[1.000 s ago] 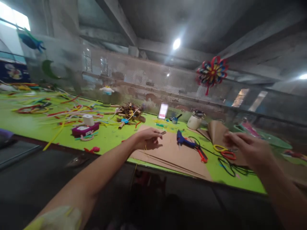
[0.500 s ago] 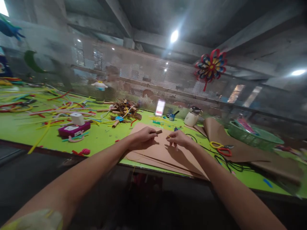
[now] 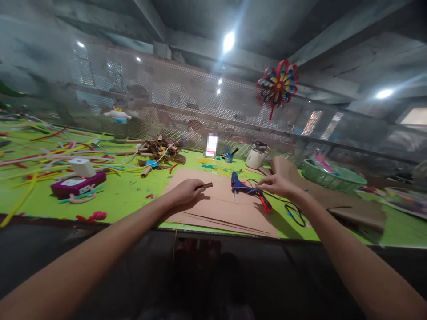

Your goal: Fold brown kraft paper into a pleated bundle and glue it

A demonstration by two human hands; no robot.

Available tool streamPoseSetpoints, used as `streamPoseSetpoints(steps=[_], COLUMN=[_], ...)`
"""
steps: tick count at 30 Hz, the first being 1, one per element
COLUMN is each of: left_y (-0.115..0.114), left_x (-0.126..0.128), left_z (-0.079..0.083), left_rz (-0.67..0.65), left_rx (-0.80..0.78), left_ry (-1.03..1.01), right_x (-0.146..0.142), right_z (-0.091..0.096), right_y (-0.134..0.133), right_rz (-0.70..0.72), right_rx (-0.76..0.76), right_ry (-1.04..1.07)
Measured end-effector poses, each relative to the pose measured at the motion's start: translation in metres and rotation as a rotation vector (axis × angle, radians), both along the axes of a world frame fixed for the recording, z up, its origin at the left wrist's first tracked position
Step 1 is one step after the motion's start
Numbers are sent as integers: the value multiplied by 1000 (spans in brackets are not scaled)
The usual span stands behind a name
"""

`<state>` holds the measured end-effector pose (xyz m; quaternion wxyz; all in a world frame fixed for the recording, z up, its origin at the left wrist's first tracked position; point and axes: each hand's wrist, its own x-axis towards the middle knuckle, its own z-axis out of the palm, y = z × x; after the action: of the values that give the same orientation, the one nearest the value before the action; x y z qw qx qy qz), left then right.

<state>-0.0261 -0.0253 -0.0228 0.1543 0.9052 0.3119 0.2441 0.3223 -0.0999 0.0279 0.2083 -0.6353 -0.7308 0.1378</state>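
Over the stacked brown cardboard sheets (image 3: 213,209), my left hand (image 3: 187,192) is closed on a short brown strip (image 3: 207,185) that sticks out past the fingertips. My right hand (image 3: 276,184) is further right, its thumb and fingers pinched together. A thin yellow strand (image 3: 251,187) runs from those fingertips across a blue glue gun (image 3: 245,186) with an orange trigger. The glue gun rests on the cardboard just left of my right hand, and its black cord trails off to the right.
At left lie a purple box (image 3: 80,184) with a white block on it and scattered pipe cleaners. A heap of brown twigs (image 3: 160,151), a lit phone (image 3: 211,146) and a cream jug (image 3: 256,156) stand behind. Brown paper (image 3: 333,200) and a green basket (image 3: 333,175) are at right.
My right hand has moved right, away from my left hand, and the glue gun now shows beside it. My left hand still holds the brown strip. The view has swung slightly right.
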Motion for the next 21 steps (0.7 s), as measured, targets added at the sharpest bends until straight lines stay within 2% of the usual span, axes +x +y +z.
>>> streamPoseSetpoints(steps=[2, 5, 7, 9, 15, 21], left_y=[0, -2, -5, -8, -7, -3], left_x=[-1, 0, 2, 2, 1, 0], left_z=[-1, -2, -2, -3, -4, -5], left_rz=[44, 67, 75, 83, 68, 51], left_rx=[140, 250, 282, 292, 249, 181], left_ry=[65, 139, 170, 187, 192, 159], right_x=[31, 75, 89, 89, 58, 74], right_z=[16, 41, 53, 58, 47, 28], right_y=[0, -7, -12, -13, 11, 53], right_rz=[-119, -242, -308, -337, -243, -301], right_rx=[-34, 48, 113, 163, 125, 68], right_ry=[-95, -319, -409, -422, -468, -578])
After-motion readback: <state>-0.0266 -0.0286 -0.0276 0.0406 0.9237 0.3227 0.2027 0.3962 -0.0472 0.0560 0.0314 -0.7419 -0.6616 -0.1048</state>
